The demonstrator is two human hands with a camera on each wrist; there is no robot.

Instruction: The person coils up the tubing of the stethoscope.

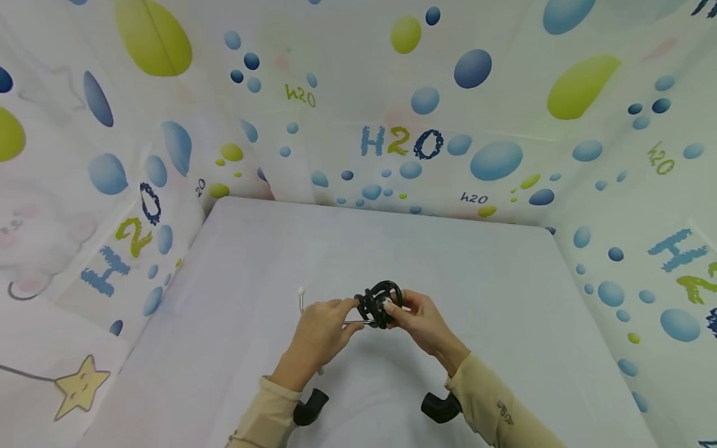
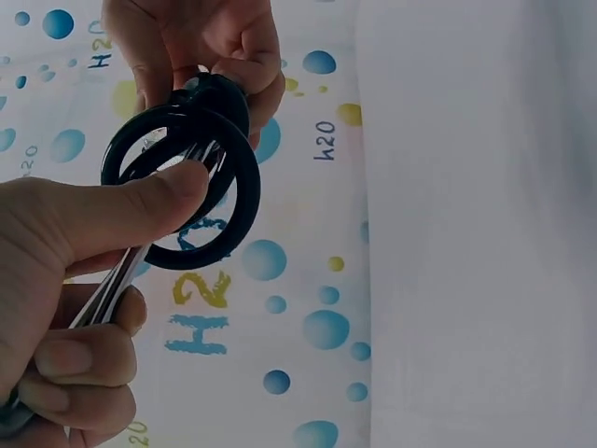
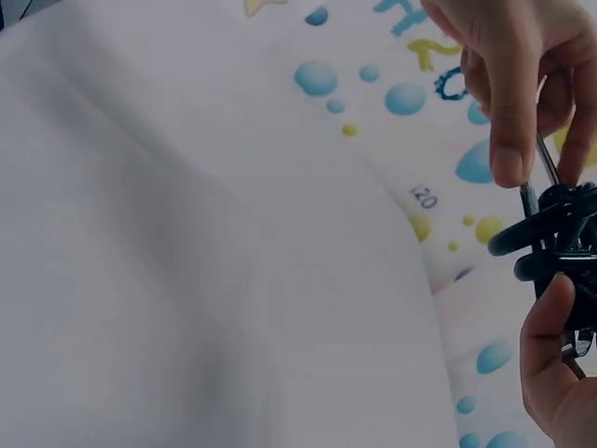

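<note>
Both hands hold a stethoscope above the white table, its black tubing [image 1: 381, 305] wound in several loops. My left hand [image 1: 323, 333] grips the metal ear tubes [image 2: 114, 285], with the thumb along them beside the loops. A pale ear tip [image 1: 301, 291] sticks out beyond the back of that hand. On the other side my right hand [image 1: 417, 317] pinches the coil between thumb and fingers. A shiny metal part [image 3: 578, 345] shows close to the right thumb; its shape is partly hidden by fingers and tubing.
The white table surface [image 1: 269, 249] lies below the hands. Walls of printed sheet [image 1: 336, 149] with blue and green drops stand at the back and both sides. Black curved pieces [image 1: 310, 407] sit by each wrist.
</note>
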